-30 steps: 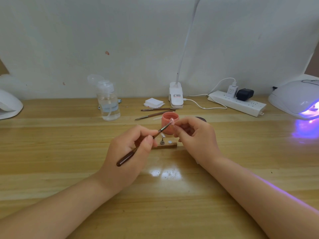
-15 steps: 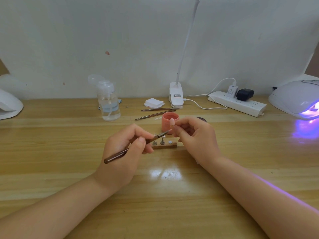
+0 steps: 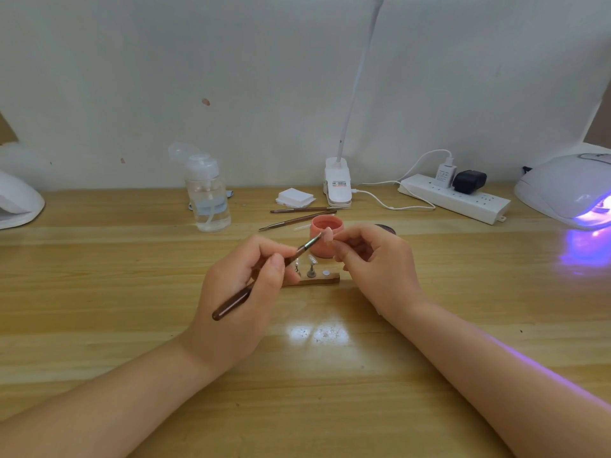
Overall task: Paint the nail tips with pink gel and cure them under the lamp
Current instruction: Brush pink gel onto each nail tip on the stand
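Observation:
My left hand holds a brown-handled brush like a pen, its bristles touching a small pink nail tip. My right hand pinches that nail tip in front of the open pink gel pot. Below the hands, a small wooden holder carries metal nail stands, partly hidden by my left fingers. A white curing lamp glows purple at the far right.
A clear pump bottle stands at the back left. Two spare brushes, white pads, a clip lamp base and a power strip line the back. A white device sits at the far left edge.
My left hand lowered the brush away from the nail tip, then raised it again until the bristles met the tip. My right hand stayed almost still.

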Action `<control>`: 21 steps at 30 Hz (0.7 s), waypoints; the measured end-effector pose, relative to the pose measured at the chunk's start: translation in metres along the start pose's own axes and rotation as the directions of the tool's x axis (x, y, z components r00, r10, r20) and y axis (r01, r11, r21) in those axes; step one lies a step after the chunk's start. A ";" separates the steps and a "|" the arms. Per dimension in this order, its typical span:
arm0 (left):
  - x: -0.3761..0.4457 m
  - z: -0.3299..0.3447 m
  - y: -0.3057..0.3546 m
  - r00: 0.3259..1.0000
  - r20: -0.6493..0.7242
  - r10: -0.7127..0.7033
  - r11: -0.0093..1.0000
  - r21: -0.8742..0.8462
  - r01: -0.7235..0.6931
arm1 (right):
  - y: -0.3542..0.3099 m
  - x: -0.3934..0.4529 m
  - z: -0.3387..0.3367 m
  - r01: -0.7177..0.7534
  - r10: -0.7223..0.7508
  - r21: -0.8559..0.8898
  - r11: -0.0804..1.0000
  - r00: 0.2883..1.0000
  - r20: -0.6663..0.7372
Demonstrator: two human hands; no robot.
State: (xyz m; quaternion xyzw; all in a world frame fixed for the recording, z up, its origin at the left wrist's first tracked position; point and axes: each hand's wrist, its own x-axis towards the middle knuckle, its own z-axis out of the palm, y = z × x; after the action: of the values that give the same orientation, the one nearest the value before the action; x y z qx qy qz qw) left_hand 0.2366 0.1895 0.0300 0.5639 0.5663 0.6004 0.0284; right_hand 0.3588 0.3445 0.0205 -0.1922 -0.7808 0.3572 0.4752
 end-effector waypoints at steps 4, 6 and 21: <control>0.002 0.004 0.001 0.999 0.019 -0.027 0.998 0.061 0.026 | -0.001 0.000 0.000 0.029 -0.029 -0.061 0.998 1.000 0.010; 0.001 0.002 0.001 0.999 0.038 -0.008 0.996 0.084 0.005 | -0.001 0.000 -0.001 0.040 -0.039 -0.068 0.997 0.999 0.008; 0.000 -0.001 0.004 0.999 0.022 0.037 0.990 0.137 -0.040 | -0.002 0.000 -0.001 0.075 -0.075 -0.102 0.992 0.997 0.005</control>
State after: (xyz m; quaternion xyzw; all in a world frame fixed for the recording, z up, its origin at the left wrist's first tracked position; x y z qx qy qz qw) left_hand 0.2379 0.1874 0.0332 0.5812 0.5951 0.5547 -0.0166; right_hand 0.3596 0.3433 0.0222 -0.1864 -0.8051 0.2987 0.4774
